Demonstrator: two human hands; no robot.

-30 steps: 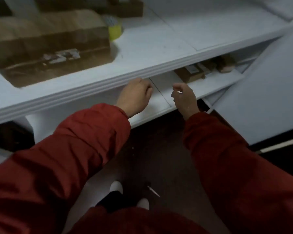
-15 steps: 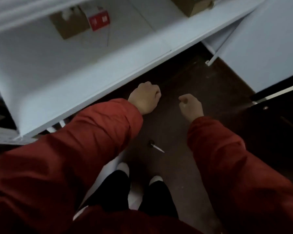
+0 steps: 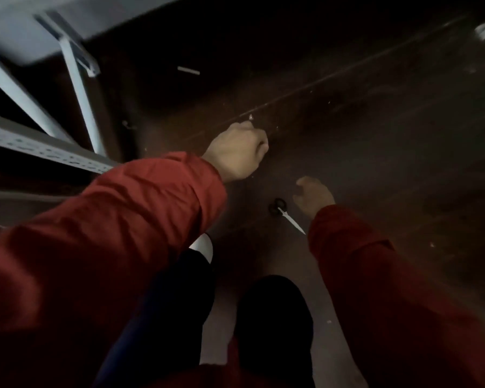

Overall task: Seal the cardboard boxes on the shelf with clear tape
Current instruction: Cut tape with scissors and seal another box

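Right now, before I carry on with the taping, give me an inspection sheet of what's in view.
Surface: dark floor, scattered with pale specks; no shelf top in view.
Job's things: boxes and tape, nothing seen; scissors lie flat on the floor, black handles toward the shelving.
Clutter: short pale strip on the floor.
Grips: left hand curled in a fist, nothing seen in it; right hand loosely curled beside the scissors' handles, holding nothing; contact unclear through blur.
Cables: nothing seen.
Surroundings: white shelf frame at upper left; dark trouser legs and a white shoe below.
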